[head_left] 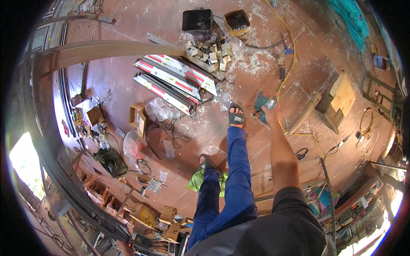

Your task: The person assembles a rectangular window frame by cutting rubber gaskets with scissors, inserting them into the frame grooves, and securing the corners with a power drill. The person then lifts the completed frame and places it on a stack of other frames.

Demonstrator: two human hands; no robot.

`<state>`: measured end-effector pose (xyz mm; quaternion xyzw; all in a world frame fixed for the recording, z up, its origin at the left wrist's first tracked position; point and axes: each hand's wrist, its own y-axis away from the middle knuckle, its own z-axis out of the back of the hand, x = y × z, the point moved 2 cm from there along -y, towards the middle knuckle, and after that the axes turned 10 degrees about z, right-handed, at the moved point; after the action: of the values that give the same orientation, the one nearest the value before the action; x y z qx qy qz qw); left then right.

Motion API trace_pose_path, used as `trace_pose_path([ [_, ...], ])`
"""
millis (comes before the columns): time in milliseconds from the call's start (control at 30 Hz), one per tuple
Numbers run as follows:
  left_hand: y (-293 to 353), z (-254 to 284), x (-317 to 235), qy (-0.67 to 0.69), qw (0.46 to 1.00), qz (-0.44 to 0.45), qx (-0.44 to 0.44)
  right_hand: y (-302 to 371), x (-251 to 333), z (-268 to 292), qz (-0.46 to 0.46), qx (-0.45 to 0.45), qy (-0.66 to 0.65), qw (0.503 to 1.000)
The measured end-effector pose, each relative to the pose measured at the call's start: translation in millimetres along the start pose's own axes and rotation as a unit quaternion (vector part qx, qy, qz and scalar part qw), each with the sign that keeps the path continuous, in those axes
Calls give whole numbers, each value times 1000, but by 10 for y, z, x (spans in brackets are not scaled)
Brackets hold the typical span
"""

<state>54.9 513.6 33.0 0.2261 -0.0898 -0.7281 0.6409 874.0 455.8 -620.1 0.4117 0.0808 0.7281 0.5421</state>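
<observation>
My right hand [272, 113] reaches down and forward, its fingers closed around part of a teal power tool [261, 101] with a silver-grey section, just right of my forward foot. The exact kind of tool is hard to make out. At the lower left edge my left hand [125, 246] shows only in part, closed at the lower end of a long dark beam [72, 187]. This beam runs up the left side and looks strongly bent by the lens. Near its top, a brown bar [111, 50] stretches toward the middle.
Wrapped metal profiles [171, 81] lie ahead beside a heap of cut blocks [211, 54]. Two tubs, one black [197, 20], one yellow [237, 22], stand beyond. A yellow cord [293, 47] crosses the floor by a wooden stand [337, 102]. Shelves with clutter [145, 213] line the lower left.
</observation>
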Motion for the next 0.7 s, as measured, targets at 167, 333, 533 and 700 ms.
trace_pose_path([
  [167,127,-382,72,-25,986,49,-159,-240,20,-154,8,-14,49,999],
  [333,-195,-353,75,-6,994,47,-97,-53,77,71,-12,14,56,998],
  [533,-526,-256,257,-110,963,-188,-160,586,153,547,22,94,143,985],
  [700,-281,-358,297,-226,953,-139,-148,734,201,1180,47,99,73,991],
])
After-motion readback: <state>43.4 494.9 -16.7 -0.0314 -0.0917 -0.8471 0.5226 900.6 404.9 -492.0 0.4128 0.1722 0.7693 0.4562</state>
